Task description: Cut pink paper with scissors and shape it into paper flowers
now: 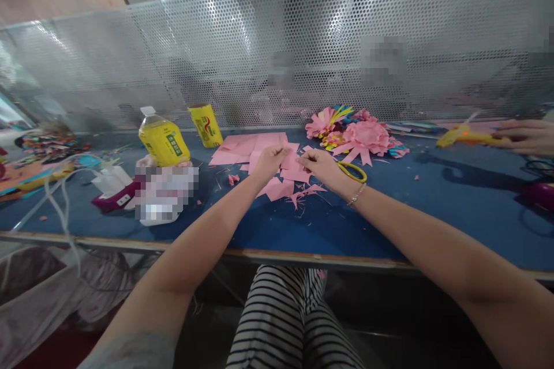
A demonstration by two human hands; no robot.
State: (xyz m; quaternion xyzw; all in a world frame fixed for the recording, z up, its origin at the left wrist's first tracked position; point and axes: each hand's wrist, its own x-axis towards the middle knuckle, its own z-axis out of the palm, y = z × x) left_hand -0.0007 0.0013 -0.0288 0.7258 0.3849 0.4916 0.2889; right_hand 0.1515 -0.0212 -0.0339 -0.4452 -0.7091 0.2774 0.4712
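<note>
My left hand (pixel 268 161) and my right hand (pixel 318 164) meet over the blue table (pixel 433 207), both with fingers pinched on a small piece of pink paper (pixel 292 160) held between them. Under my hands lie pink paper scraps (pixel 283 187) and cut shapes. A stack of pink paper sheets (pixel 244 149) lies just behind my left hand. Yellow-handled scissors (pixel 352 171) rest on the table right beside my right wrist. Finished pink paper flowers (pixel 363 137) sit behind my right hand.
A yellow drink bottle (pixel 163 139) and a yellow can (pixel 206 125) stand at the left, near a white box and cables. Another person's hand (pixel 530 135) at the far right holds a yellow glue gun (pixel 461 136). A perforated metal screen (pixel 303 52) closes the back.
</note>
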